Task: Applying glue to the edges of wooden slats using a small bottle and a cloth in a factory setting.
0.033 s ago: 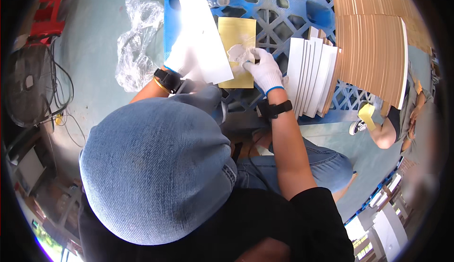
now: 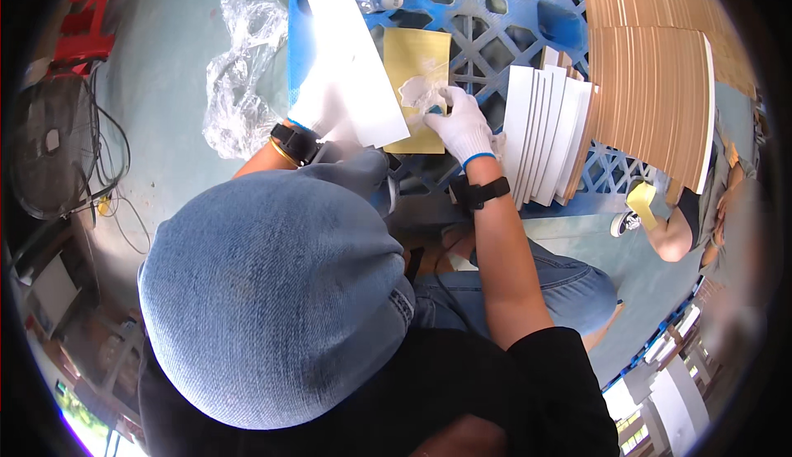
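A long white board [image 2: 351,53] slants over the left part of a blue plastic pallet [image 2: 495,24]. My left hand [image 2: 326,115], in a white glove, is at its near left edge and appears closed on it; glare washes out the fingers. Right of the board lies a yellow sheet [image 2: 417,49] with an irregular white patch [image 2: 419,92] on it. My right hand [image 2: 464,124], also in a white glove, is over the sheet's right edge, thumb and fingers bent together beside the patch. Whatever small thing is between them cannot be made out.
White-faced boards [image 2: 532,131] stand in a row right of my right hand, beside a large stack of brown-edged boards [image 2: 648,102]. A small clear bottle [image 2: 384,2] lies on the pallet. Crumpled clear plastic [image 2: 239,69], a fan [image 2: 49,152] and cables are at left. Another person [image 2: 685,226] is at right.
My right fingers have shifted slightly at the white patch, showing a little more of it. Otherwise the view has only moved a little.
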A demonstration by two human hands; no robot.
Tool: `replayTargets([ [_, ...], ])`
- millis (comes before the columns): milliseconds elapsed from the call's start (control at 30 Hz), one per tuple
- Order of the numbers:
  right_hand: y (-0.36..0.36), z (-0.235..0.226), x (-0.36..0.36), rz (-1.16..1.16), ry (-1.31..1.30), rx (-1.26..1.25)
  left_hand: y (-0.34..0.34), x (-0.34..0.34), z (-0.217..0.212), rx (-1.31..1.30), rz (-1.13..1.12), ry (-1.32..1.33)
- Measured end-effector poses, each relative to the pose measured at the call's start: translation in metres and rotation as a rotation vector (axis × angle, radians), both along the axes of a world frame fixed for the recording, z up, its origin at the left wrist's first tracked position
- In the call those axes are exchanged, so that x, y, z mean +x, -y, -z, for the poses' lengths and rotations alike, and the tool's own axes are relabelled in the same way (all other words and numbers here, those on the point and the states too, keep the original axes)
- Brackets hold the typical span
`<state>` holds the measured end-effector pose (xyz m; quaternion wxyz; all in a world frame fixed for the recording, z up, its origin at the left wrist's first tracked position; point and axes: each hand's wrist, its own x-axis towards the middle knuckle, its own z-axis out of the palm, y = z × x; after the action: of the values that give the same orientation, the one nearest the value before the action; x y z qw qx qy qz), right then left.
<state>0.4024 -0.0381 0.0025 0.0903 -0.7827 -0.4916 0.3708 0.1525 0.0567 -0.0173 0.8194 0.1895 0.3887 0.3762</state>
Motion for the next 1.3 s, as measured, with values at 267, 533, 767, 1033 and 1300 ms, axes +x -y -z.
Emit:
replayTargets([
  [267,0.022,0.013,-0.019,0.146,-0.014,0.138,0.032,-0.020,0.028,-0.087,-0.088,-0.034],
  [533,-0.035,-0.019,-0.039,0.268,-0.878,0.381,0.038,-0.007,-0.002,0.012,-0.083,-0.017],
  [767,-0.052,-0.025,-0.048,0.010,-0.555,0.365,0.039,-0.006,-0.015,0.042,-0.059,0.073],
  [1033,-0.055,-0.025,-0.042,0.035,-0.577,0.342,0.036,-0.006,-0.019,0.101,-0.006,-0.020],
  [1300,-0.048,-0.032,-0.039,-0.070,-0.339,0.235,0.036,-0.006,-0.004,0.085,-0.046,-0.016],
])
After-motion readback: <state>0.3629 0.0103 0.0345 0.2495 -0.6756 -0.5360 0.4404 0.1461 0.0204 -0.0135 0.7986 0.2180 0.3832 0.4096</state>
